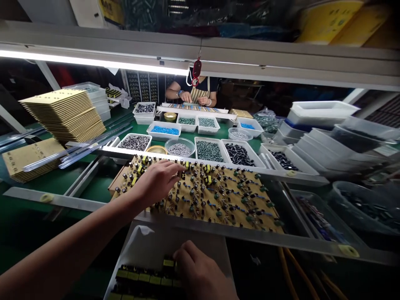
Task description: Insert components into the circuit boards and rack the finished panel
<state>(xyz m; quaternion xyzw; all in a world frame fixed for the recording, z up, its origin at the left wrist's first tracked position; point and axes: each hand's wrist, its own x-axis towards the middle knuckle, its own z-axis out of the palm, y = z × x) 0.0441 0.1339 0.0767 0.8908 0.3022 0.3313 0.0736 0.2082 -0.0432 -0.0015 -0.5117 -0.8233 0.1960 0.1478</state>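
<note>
My left hand (pixel 161 179) is stretched over a panel of brown circuit boards (pixel 200 196) crowded with small components. Its fingers are pinched low at the boards, and what they hold, if anything, is hidden. Several yellow-and-black transformers stand on the boards, one of them (pixel 208 180) right of those fingers. Below the panel, my right hand (pixel 203 271) has its fingers closed at a yellow-and-black transformer (pixel 168 263), partly hidden by the fingertips. Under it, more transformers (pixel 143 277) lie in rows on a white tray (pixel 187 233).
A metal rail (pixel 250 237) runs along the panel's near edge. Behind stand bins of green components (pixel 209 150), black capacitors (pixel 239 154) and blue parts (pixel 165 131). Stacked boards (pixel 65 112) rise at left, white trays (pixel 323 109) at right. A co-worker (pixel 200 91) sits opposite. A lamp (pixel 93 62) hangs overhead.
</note>
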